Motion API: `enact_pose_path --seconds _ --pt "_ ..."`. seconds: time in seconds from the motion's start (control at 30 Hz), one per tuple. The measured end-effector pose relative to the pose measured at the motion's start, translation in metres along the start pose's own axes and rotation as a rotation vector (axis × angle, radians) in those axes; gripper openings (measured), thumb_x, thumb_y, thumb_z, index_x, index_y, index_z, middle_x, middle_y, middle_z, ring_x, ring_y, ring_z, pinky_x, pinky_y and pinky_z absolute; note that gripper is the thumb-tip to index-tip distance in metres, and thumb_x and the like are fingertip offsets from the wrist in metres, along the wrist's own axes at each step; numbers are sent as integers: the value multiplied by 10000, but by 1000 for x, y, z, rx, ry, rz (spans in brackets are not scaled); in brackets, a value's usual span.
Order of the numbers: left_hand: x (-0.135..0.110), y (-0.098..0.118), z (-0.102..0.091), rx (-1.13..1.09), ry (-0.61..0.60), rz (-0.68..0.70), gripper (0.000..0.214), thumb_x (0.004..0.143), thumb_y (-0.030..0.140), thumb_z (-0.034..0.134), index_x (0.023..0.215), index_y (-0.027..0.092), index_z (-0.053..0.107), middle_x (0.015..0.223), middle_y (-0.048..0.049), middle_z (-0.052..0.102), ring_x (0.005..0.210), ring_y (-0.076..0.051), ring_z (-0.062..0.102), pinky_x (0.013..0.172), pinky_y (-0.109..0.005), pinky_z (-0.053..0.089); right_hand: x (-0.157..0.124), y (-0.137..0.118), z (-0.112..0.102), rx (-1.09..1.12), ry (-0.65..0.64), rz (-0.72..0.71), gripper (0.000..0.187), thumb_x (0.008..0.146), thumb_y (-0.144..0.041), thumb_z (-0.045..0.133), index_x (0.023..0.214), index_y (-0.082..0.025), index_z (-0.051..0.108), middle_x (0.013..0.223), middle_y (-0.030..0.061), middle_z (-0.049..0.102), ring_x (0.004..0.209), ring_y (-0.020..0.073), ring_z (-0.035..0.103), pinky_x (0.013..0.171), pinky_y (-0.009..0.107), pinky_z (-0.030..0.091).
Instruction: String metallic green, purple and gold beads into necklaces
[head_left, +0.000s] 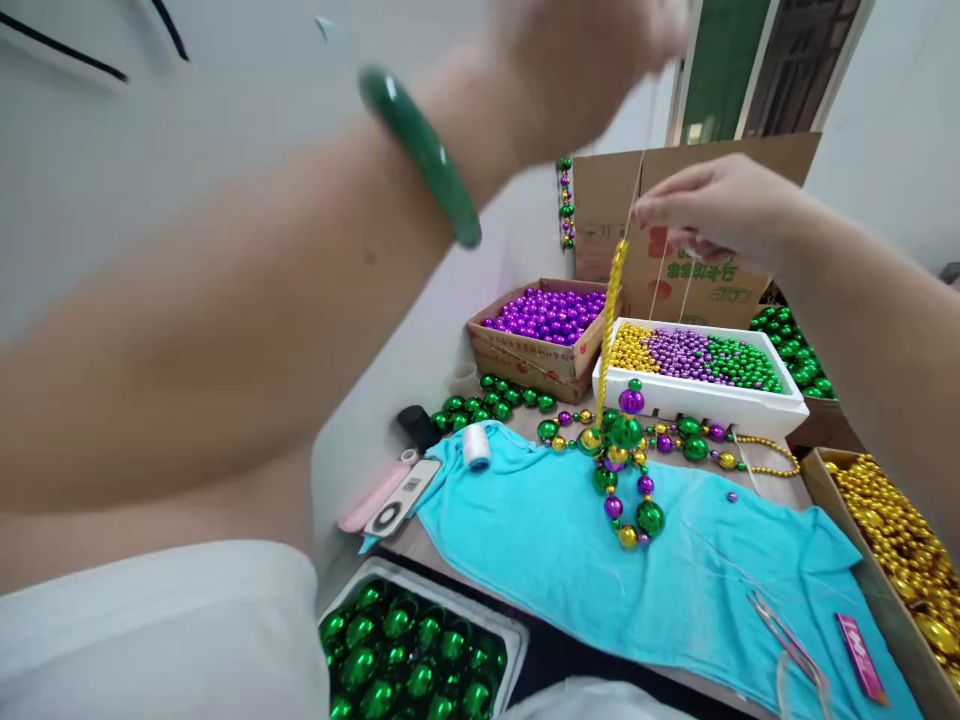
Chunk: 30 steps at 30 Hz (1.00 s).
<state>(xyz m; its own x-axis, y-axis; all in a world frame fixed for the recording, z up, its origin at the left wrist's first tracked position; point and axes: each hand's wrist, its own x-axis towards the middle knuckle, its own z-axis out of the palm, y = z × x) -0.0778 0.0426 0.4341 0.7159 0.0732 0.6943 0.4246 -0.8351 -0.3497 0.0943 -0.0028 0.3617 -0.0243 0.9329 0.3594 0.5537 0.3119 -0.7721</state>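
One strand [609,320] hangs straight below the right hand [716,215], thin and gold at the top, with larger green, purple and gold beads looped over the cloth [570,560] beneath; whether that loop touches the cloth is hard to tell. The person's right finger and thumb pinch the thread [635,190] just above the gold part, likely so that the strand's weight draws it straight. The thread rises toward the left hand [600,50], higher and nearer the camera; that hand's fingertips are blurred, so its grip cannot be told.

Below the right hand, the one blue cloth covers much of the counter [407,550], perhaps to stop beads rolling; one loose purple bead [732,496] lies on it. Five bead containers ring the right hand, presumably for easy reach: the foam box [697,395] with three colours below it, the purple box [525,365] to its left, the green box [829,420] and gold box [836,500] to its right, and the green tray [514,640] far below left. One white spool [476,447] stands below the left hand.
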Motion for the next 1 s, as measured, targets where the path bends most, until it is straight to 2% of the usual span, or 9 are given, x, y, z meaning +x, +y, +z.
enact_pose_path --seconds 0.1,0.2,0.27,0.37,0.43,0.53,0.63,0.8,1.0 --pt "-15 24 9 302 -395 124 219 848 39 448 925 -17 646 908 -134 584 1159 -452 514 847 -709 360 -6 15 6 32 -66 6 236 772 -262 741 983 -157 727 556 -5 513 436 55 341 375 216 218" --pt "-36 39 34 153 -387 171 245 891 81 396 865 30 634 976 -139 579 1161 -390 520 897 -634 390 -16 29 13 74 -115 -29 173 736 -281 775 840 -151 728 483 -37 431 421 46 316 370 218 205" --pt "-53 43 53 -43 -271 121 224 907 142 437 833 70 636 1121 -144 582 1223 -360 474 991 -607 334 -24 40 16 84 -135 -41 172 725 -307 782 769 -152 721 450 -53 385 407 40 302 369 219 200" --pt "-85 53 86 -424 94 -136 181 898 300 552 932 159 662 1363 -88 513 1355 -315 351 1115 -506 254 -36 61 15 54 -162 -36 172 732 -332 768 759 -166 734 471 -38 445 417 44 340 378 224 230" --pt "-110 69 113 -742 251 -400 239 876 368 597 1050 212 650 1353 -65 540 1348 -257 386 1075 -404 347 -45 75 12 33 -172 -36 164 734 -344 754 760 -181 747 509 -22 512 435 49 372 386 227 259" --pt "-142 103 154 -1271 50 -744 341 909 444 523 1100 189 644 1152 -99 659 1119 -200 590 818 -301 489 -55 95 9 -13 -192 -21 172 727 -372 746 741 -200 754 527 -16 549 461 66 425 418 235 335" --pt "-154 132 180 -1600 -158 -929 294 869 407 589 1004 161 676 972 -88 698 895 -141 654 631 -211 453 -63 112 9 -97 -167 32 180 730 -385 742 735 -205 755 588 4 601 551 109 532 520 276 448" --pt "-142 147 188 -1725 -150 -1024 133 815 277 663 800 146 646 676 -1 614 613 -56 587 555 -179 405 -69 131 6 -294 -173 21 218 792 -399 684 857 -208 769 764 35 684 733 173 627 669 340 514" --pt "-162 113 180 -1520 -81 -1167 78 818 193 614 747 183 583 552 61 454 443 -30 403 521 -217 418 -59 153 -42 -905 -307 254 196 741 -312 745 674 -133 702 904 82 708 1023 254 630 884 380 483"
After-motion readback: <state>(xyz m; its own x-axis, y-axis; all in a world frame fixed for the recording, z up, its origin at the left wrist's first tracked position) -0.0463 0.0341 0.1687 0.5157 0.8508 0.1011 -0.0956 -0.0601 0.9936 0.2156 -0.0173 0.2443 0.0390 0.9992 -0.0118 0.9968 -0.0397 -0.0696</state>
